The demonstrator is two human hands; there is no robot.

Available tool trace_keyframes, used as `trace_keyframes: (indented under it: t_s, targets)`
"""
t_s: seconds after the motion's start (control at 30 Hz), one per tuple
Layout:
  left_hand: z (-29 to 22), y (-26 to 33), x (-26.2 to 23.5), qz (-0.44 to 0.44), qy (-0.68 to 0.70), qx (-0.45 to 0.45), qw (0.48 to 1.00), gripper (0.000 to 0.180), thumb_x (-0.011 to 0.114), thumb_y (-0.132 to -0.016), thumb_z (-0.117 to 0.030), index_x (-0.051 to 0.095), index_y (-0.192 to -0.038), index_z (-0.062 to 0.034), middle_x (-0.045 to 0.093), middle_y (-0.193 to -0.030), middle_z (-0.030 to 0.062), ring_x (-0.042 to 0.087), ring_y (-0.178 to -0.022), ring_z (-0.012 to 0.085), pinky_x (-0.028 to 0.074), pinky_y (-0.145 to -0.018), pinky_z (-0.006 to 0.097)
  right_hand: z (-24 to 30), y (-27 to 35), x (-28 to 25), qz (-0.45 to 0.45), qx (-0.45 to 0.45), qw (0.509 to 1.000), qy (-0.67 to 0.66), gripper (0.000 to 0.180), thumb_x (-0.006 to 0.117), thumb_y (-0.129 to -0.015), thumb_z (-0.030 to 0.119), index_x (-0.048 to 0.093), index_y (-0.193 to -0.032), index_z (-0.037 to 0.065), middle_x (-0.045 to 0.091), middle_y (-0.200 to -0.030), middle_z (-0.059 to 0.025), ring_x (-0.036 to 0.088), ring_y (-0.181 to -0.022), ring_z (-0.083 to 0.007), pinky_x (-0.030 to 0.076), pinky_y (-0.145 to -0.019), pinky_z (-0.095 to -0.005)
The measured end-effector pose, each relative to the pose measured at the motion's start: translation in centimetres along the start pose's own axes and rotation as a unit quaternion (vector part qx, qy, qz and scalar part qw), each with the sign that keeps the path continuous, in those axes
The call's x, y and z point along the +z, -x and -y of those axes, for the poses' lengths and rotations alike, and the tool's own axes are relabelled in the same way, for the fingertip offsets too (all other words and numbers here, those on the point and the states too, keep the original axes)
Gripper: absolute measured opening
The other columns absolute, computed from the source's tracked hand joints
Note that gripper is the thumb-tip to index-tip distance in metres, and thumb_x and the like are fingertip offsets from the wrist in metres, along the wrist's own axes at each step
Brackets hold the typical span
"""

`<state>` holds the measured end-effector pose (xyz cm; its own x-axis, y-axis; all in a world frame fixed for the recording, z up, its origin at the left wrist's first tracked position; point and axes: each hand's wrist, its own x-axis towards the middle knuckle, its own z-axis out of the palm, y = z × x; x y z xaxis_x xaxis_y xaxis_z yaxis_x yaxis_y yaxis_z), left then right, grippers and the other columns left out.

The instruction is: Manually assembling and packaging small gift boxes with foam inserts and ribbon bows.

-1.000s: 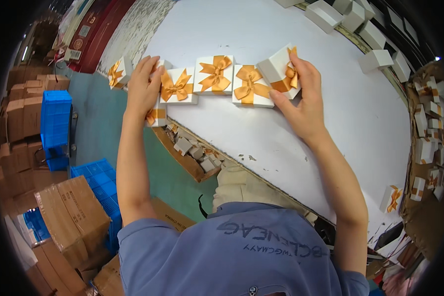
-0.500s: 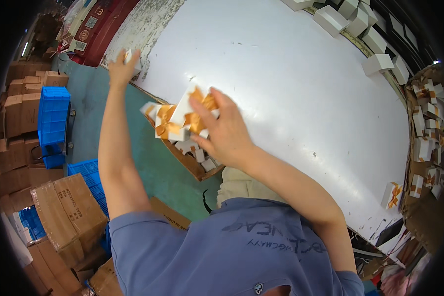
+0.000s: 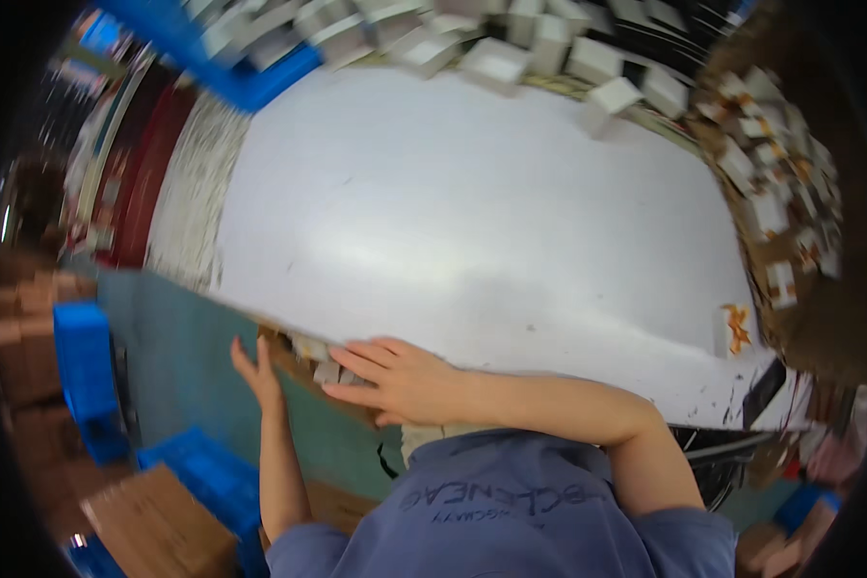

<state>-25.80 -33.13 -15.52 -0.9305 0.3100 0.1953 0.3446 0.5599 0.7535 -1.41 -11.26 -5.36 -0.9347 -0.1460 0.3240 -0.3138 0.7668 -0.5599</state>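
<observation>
My right hand reaches across the table's near edge with its fingers spread, palm down, and nothing in it. Beneath its fingertips, below the table's edge, sits an open cardboard carton with small white boxes inside, partly hidden by the hand. My left hand is beside the carton's left side, thumb and fingers apart, holding nothing. A white gift box with a gold ribbon bow stands at the right end of the white tabletop.
Several white boxes line the table's far edge, with a blue crate at far left. At right, a large carton holds many ribboned boxes. Blue crates and brown cartons stand on the floor to the left.
The ribboned boxes from my right hand and the white box from my left are out of both hands. Both hands have come down to the carton. The view has shifted.
</observation>
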Motion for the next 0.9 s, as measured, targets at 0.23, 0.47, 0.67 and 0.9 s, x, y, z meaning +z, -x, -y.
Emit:
trace_keyframes:
  t_s: [0.23, 0.47, 0.67, 0.9]
  targets:
    - [-21.6, -3.6, 9.0, 0.114, 0.115, 0.338, 0.927, 0.052, 0.057, -0.081, -0.004, 0.037, -0.128, -0.0009, 0.037, -0.134, 0.0164, 0.038, -0.122, 0.0275, 0.026, -0.103, 0.040, -4.8, 13.5, -10.4, -0.176, 0.275, 0.945, 0.014, 0.072, 0.068, -0.077, 0.018, 0.033, -0.137, 0.002, 0.033, -0.138, -0.0231, 0.034, -0.127, -0.0386, 0.031, -0.104, -0.0408]
    - [-35.9, 3.2, 24.9, 0.244, 0.064, 0.717, 0.650, 0.051, 0.069, -0.064, -0.012, 0.056, -0.114, -0.0075, 0.038, -0.135, 0.0175, 0.035, -0.124, 0.0376, 0.030, -0.098, 0.048, -15.2, 16.7, -25.6, -0.291, 0.377, 0.816, 0.327, 0.073, 0.067, -0.075, 0.018, 0.031, -0.136, 0.003, 0.035, -0.137, -0.0224, 0.038, -0.123, -0.0386, 0.035, -0.100, -0.0439]
    - [-44.0, 1.8, 31.0, 0.221, -0.055, 0.669, 0.708, 0.042, 0.072, -0.066, -0.021, 0.057, -0.100, -0.0033, 0.049, -0.117, 0.0134, 0.042, -0.114, 0.0325, 0.036, -0.092, 0.044, -26.5, 12.6, -35.8, -0.187, 0.281, 0.768, 0.544, 0.080, 0.069, -0.067, 0.010, 0.030, -0.137, 0.007, 0.041, -0.134, -0.0144, 0.036, -0.128, -0.0272, 0.034, -0.099, -0.0400]
    - [-38.6, -5.8, 24.7, 0.235, -0.173, 0.600, 0.745, 0.037, 0.075, -0.066, -0.032, 0.059, -0.084, -0.0035, 0.057, -0.091, 0.0116, 0.051, -0.095, 0.0306, 0.040, -0.076, 0.037, -33.5, 12.0, -35.7, -0.108, 0.293, 0.683, 0.661, 0.042, 0.067, -0.055, 0.003, 0.057, -0.096, 0.000, 0.064, -0.081, -0.0102, 0.060, -0.092, -0.0240, 0.039, -0.092, -0.0377]
